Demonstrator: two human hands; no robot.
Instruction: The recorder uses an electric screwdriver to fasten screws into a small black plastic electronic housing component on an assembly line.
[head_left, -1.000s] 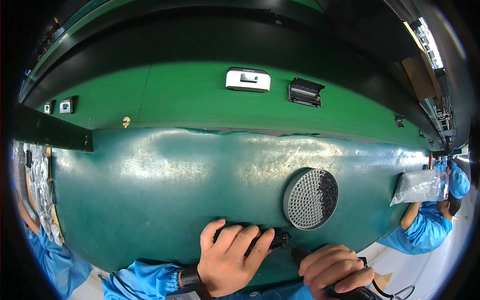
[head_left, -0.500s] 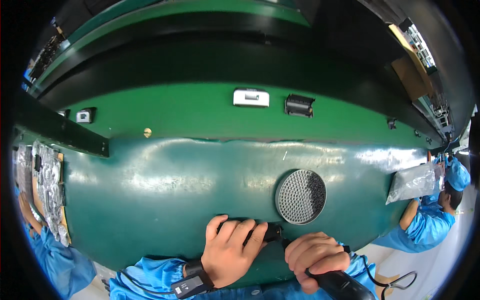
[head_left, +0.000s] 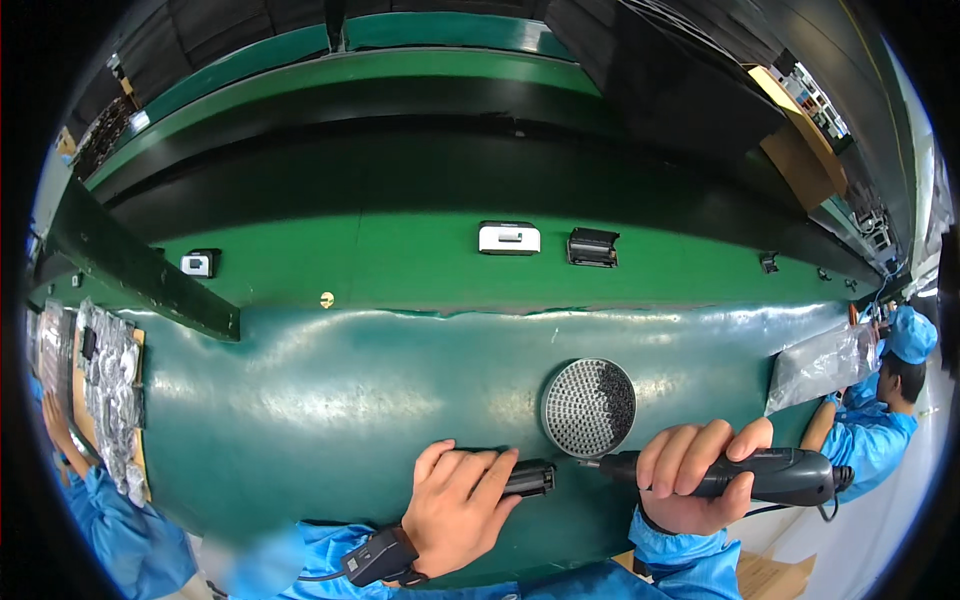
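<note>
My left hand (head_left: 462, 510) is closed over a black plastic housing (head_left: 530, 480) lying on the dark green bench mat; only its right end shows past my fingers. In my right hand (head_left: 695, 478) is a black electric screwdriver (head_left: 790, 476), held level with its bit pointing left. The bit's tip is at the near edge of a round grey dimpled tray (head_left: 566, 404); whether it touches is hard to tell. Many small black screws (head_left: 616, 396) are heaped along the tray's right side.
Beyond the mat runs a bright green strip with a white-faced device (head_left: 509, 238) and an open black housing (head_left: 593, 247). A dark post (head_left: 150, 265) rises at left. Bagged parts (head_left: 112, 390) lie far left, a clear plastic bag (head_left: 825, 365) right. Co-workers sit at both sides.
My right hand has drawn the screwdriver away from the housing, up and right, and turned it level toward the tray. My left hand stays on the housing. The view has tilted slightly.
</note>
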